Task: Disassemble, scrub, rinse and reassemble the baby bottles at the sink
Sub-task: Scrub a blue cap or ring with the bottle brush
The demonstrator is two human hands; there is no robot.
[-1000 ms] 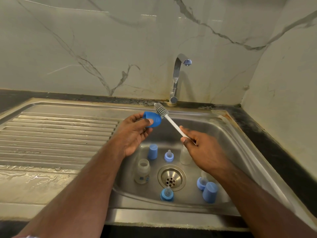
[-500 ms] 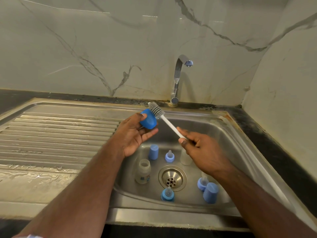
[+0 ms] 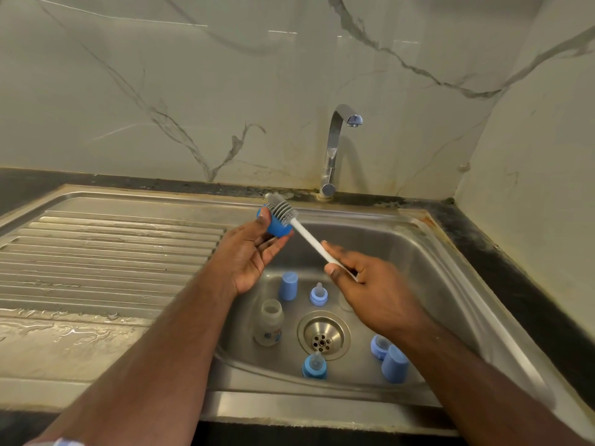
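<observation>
My left hand [image 3: 249, 252] grips a blue bottle cap [image 3: 277, 225] above the basin's back left corner. My right hand [image 3: 370, 284] holds the white handle of a bottle brush [image 3: 310, 241]; its grey bristle head lies against the cap. Down in the sink basin [image 3: 402, 252] stand an open clear bottle [image 3: 269, 321], a blue cap [image 3: 288, 284], a blue collar with teat [image 3: 318, 294], another collar with teat [image 3: 314, 366], and a blue collar [image 3: 378, 346] beside a blue cap [image 3: 394, 363]. A second clear bottle is mostly hidden behind my right hand.
The tap [image 3: 335, 149] rises behind the basin, with no water running. A ribbed, wet draining board [image 3: 106, 252] stretches to the left. The drain [image 3: 323, 339] sits in the basin's middle. Marble walls close in the back and right.
The brush head has slid left along the cap, and my left hand has turned the cap so its open side faces away. Both hands shifted slightly left.
</observation>
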